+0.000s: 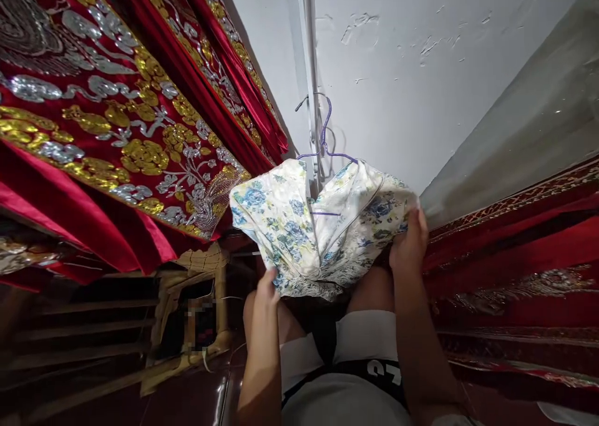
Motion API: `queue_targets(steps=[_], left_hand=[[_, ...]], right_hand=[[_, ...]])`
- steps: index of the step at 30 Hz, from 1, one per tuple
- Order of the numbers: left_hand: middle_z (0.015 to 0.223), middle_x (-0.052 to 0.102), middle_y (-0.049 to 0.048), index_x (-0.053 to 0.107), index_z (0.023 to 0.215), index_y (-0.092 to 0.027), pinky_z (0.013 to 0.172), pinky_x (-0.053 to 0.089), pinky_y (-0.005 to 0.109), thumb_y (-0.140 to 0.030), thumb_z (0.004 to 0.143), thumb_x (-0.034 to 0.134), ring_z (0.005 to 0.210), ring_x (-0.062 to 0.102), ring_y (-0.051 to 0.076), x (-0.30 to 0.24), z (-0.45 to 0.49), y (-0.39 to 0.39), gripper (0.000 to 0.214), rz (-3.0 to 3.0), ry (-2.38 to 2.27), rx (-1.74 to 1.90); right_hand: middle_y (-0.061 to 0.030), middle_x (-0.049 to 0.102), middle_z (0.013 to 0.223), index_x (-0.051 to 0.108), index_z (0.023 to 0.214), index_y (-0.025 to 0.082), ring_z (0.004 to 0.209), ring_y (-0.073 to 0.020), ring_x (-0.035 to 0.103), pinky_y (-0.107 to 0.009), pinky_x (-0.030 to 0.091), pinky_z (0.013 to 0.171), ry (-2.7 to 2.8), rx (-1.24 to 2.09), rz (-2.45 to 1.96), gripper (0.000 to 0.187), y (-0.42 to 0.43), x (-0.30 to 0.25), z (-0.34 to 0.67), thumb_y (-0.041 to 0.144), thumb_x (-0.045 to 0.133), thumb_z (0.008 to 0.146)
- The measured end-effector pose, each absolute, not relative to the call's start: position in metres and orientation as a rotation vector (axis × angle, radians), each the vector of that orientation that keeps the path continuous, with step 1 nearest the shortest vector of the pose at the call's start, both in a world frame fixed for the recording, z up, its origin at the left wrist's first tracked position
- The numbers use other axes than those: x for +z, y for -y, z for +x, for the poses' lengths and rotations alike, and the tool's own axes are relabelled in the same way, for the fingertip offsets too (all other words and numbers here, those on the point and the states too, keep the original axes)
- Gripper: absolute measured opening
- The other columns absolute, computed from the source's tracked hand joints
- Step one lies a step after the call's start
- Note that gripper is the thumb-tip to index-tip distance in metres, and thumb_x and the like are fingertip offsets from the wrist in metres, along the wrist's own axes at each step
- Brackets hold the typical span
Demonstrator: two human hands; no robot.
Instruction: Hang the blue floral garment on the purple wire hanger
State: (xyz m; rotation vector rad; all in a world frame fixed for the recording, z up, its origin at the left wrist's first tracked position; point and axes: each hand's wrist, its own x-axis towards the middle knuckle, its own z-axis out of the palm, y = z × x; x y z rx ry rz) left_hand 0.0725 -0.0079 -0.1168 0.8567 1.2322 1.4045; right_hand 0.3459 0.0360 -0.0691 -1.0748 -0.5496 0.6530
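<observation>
A white blouse [299, 232] with blue and yellow flowers hangs in front of me on a purple hanger [326, 123]. The hanger's hook is up against a narrow white upright strip [309, 58] on the wall. My left hand [267, 287] is closed on the blouse's lower left edge, its thumb up and the other fingers mostly hidden. At the other side, my right hand [412, 239] pinches the sleeve on the right, holding it out sideways. The front of the blouse has a V neck, and its lower part is bunched.
Red cloth [140, 126] with gold and silver sequins hangs on the left. More red trimmed fabric [524, 270] lies along the right. A wooden or bamboo chair [163, 289] stands low at left. Behind the blouse is a white wall [397, 77] with peeling paint.
</observation>
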Motion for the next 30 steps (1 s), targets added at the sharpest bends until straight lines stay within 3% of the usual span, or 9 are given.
queue_targets(steps=[2, 5, 7, 9, 12, 16, 20, 27, 30], left_hand=[[0.110, 0.076, 0.0117, 0.070, 0.124, -0.021, 0.102, 0.056, 0.047, -0.050, 0.062, 0.092, 0.115, 0.069, 0.035, -0.125, 0.078, 0.015, 0.072, 0.808, -1.201, 1.311], [0.121, 0.074, 0.0118, 0.067, 0.128, -0.021, 0.112, 0.049, 0.044, -0.046, 0.065, 0.088, 0.125, 0.065, 0.032, -0.130, 0.088, 0.021, 0.070, 0.837, -1.183, 1.275], [0.124, 0.073, 0.0120, 0.066, 0.127, -0.019, 0.113, 0.047, 0.043, -0.044, 0.069, 0.083, 0.126, 0.064, 0.030, -0.130, 0.092, 0.021, 0.065, 0.875, -1.204, 1.277], [0.122, 0.074, 0.0126, 0.067, 0.123, -0.018, 0.111, 0.048, 0.043, -0.043, 0.068, 0.080, 0.123, 0.065, 0.031, -0.129, 0.090, 0.022, 0.062, 0.899, -1.290, 1.252], [0.116, 0.075, 0.0129, 0.069, 0.115, -0.017, 0.106, 0.051, 0.043, -0.040, 0.067, 0.077, 0.119, 0.066, 0.033, -0.128, 0.083, 0.025, 0.054, 0.925, -1.412, 1.210], [0.105, 0.076, 0.0107, 0.069, 0.106, -0.017, 0.100, 0.053, 0.042, -0.038, 0.068, 0.073, 0.110, 0.069, 0.032, -0.124, 0.080, 0.032, 0.044, 0.959, -1.404, 1.226], [0.102, 0.076, 0.0094, 0.069, 0.104, -0.017, 0.094, 0.056, 0.039, -0.036, 0.068, 0.071, 0.101, 0.070, 0.029, -0.120, 0.087, 0.036, 0.040, 0.912, -1.336, 1.262], [0.093, 0.073, 0.0067, 0.067, 0.098, -0.017, 0.090, 0.055, 0.037, -0.039, 0.066, 0.076, 0.099, 0.069, 0.028, -0.137, 0.085, 0.032, 0.040, 0.781, -1.386, 1.390], [0.111, 0.069, 0.0094, 0.063, 0.113, -0.017, 0.098, 0.052, 0.037, -0.041, 0.078, 0.074, 0.113, 0.065, 0.027, -0.147, 0.090, 0.033, 0.044, 0.866, -1.621, 1.726]], right_hand=[[-0.0100, 0.062, 0.131, 0.054, 0.135, 0.025, 0.122, -0.0261, 0.061, -0.043, 0.048, 0.105, 0.517, 0.526, -1.138, 0.060, -0.021, -0.090, 0.321, 0.058, 0.065, 0.086], [-0.0138, 0.055, 0.143, 0.052, 0.138, 0.023, 0.133, -0.0280, 0.053, -0.045, 0.040, 0.113, 0.688, 0.533, -1.286, 0.057, 0.005, -0.118, 0.281, 0.051, 0.064, 0.089], [-0.0140, 0.065, 0.128, 0.062, 0.120, 0.020, 0.122, -0.0291, 0.059, -0.043, 0.045, 0.105, 0.980, 0.724, -1.327, 0.042, 0.018, -0.127, 0.260, 0.051, 0.060, 0.092], [-0.0091, 0.069, 0.098, 0.064, 0.097, 0.020, 0.096, -0.0252, 0.064, -0.037, 0.051, 0.086, 1.248, 0.947, -1.276, 0.034, 0.023, -0.126, 0.249, 0.052, 0.055, 0.096], [0.0004, 0.054, 0.068, 0.051, 0.074, 0.022, 0.066, -0.0167, 0.052, -0.029, 0.043, 0.064, 1.441, 1.059, -1.228, 0.039, 0.020, -0.116, 0.252, 0.053, 0.055, 0.098], [0.0015, 0.056, 0.066, 0.054, 0.076, 0.022, 0.065, -0.0158, 0.053, -0.028, 0.041, 0.065, 1.579, 1.139, -1.260, 0.040, 0.012, -0.109, 0.266, 0.055, 0.055, 0.098], [-0.0001, 0.058, 0.061, 0.053, 0.070, 0.021, 0.061, -0.0153, 0.055, -0.029, 0.043, 0.064, 1.551, 1.360, -1.202, 0.054, 0.013, -0.114, 0.266, 0.067, 0.047, 0.098], [0.0036, 0.050, 0.050, 0.053, 0.067, 0.022, 0.048, -0.0118, 0.044, -0.026, 0.037, 0.049, 1.202, 1.563, -1.100, 0.056, 0.022, -0.118, 0.262, 0.074, 0.062, 0.083], [0.0029, 0.051, 0.048, 0.060, 0.066, 0.020, 0.045, -0.0119, 0.043, -0.027, 0.036, 0.047, 1.130, 1.554, -1.150, 0.052, 0.022, -0.116, 0.266, 0.070, 0.067, 0.079]])
